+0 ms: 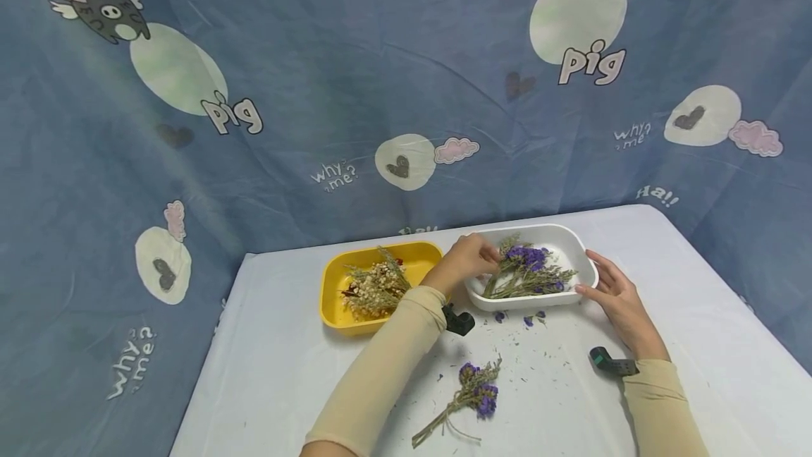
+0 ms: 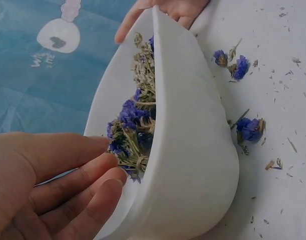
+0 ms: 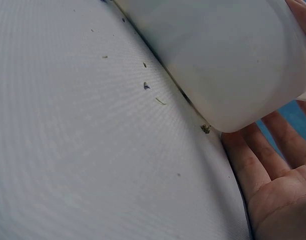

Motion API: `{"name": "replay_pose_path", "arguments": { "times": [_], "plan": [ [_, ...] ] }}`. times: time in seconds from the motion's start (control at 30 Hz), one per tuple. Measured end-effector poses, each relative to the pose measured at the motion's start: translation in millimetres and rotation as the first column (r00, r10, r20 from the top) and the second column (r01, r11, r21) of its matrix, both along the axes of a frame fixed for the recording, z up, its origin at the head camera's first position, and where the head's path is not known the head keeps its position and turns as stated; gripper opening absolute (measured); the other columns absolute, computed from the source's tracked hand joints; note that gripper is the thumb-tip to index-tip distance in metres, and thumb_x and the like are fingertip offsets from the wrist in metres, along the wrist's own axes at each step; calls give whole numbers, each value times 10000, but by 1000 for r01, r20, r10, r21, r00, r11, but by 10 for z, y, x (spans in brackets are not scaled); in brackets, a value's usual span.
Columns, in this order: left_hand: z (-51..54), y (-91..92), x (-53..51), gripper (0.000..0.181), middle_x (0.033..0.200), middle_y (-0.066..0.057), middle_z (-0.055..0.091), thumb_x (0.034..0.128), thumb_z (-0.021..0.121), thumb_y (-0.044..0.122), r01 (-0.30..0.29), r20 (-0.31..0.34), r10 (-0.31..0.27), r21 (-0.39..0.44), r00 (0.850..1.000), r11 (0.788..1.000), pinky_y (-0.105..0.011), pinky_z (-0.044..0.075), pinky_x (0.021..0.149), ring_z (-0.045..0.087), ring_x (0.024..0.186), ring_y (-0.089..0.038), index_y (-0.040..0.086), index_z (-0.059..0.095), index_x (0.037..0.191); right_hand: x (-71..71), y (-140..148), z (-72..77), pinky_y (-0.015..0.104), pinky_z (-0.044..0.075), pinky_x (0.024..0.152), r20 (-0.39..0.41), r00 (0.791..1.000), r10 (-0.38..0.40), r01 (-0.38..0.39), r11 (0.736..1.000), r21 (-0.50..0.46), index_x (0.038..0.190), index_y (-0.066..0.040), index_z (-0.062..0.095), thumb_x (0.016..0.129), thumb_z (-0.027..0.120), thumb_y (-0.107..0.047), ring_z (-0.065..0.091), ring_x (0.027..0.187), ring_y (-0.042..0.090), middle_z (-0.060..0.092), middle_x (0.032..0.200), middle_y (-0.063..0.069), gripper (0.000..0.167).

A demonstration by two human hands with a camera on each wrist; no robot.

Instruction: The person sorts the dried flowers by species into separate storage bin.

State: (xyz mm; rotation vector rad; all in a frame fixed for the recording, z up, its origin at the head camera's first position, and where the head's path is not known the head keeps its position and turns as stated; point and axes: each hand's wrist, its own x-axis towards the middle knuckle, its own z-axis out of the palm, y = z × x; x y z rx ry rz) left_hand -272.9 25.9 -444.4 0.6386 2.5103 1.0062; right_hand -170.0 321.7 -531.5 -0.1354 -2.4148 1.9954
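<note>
A white tray holds bundles of dried purple flowers with grey-green stems. My left hand is over the tray's left end, its fingertips beside the flowers. In the left wrist view the fingers are loosely extended, and nothing shows between them and the thumb. My right hand is at the tray's right end. In the right wrist view its nearly straight fingers rest along the outside of the tray wall. A tied bunch of purple dried flowers lies on the table in front.
Left of the white tray stands a yellow tray with cream dried flowers in it. Loose purple blossoms and plant crumbs lie on the white tablecloth. A blue printed curtain hangs behind the table.
</note>
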Motion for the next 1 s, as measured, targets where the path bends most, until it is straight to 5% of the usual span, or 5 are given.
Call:
{"name": "replay_pose_path", "arguments": {
  "times": [0.37,1.0],
  "plan": [
    [11,-203,127,235,1017,-94,780,954,737,115,8,-7,-7,129,1000,992,-272,644,703,746,815,-210,9,759,1162,5,1,8,137,414,1147,5,1000,-1,1,1000,-5,1657,-295,231,976,729,-189,269,1584,324,174,1738,133,851],
    [83,-772,707,170,975,-13,769,938,771,165,74,-82,-61,163,995,984,-213,571,814,674,884,-86,89,787,1089,-7,10,-33,76,433,1085,-9,1000,4,-4,1000,-30,1646,-309,262,971,737,-187,372,1530,122,212,1734,96,834]
  ]
}}
